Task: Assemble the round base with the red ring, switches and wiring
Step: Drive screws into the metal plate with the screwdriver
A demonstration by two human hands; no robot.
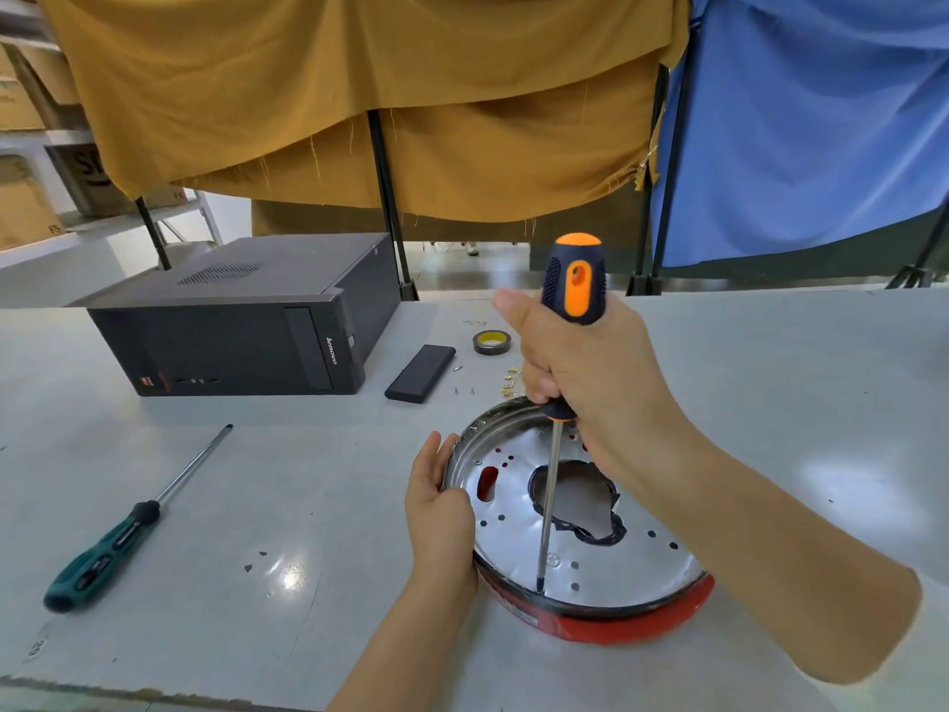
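Observation:
The round base (590,557) is a shiny metal dish with several small holes and a ragged central opening, lying on the table. A red ring (642,621) shows under its near rim. My left hand (439,511) grips the dish's left rim, thumb inside. My right hand (580,372) grips the blue and orange handle of a screwdriver (549,506) held nearly upright. Its tip stands on the dish's floor close to the near rim. No switches or wiring are visible.
A green-handled screwdriver (123,531) lies at the left. A black computer case (241,321) stands at the back left. Beside it lie a black flat block (421,372), a tape roll (490,342), loose screws (462,388) and small brass pieces (508,380).

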